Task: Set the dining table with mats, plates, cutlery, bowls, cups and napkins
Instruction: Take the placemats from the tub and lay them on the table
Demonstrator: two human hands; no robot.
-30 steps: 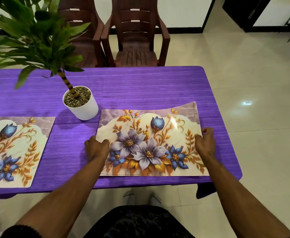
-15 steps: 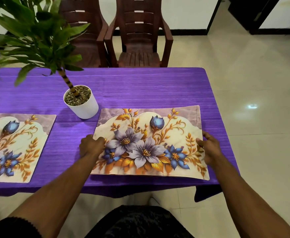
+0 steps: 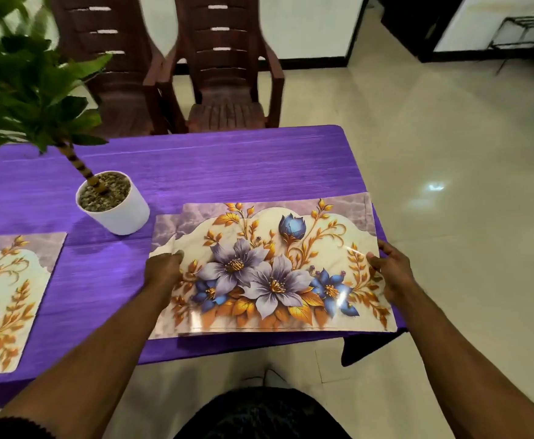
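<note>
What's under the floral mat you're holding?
Under the lifted mat, another mat's marbled corner peeks out at left on the purple tablecloth. How many mats lie beneath is hidden.

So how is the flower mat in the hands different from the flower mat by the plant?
The held mat is gripped at its sides by the left hand and right hand; the left mat lies untouched. The held mat shows whole; the left mat is cut off by the picture's edge. Both share the same flower print.
</note>
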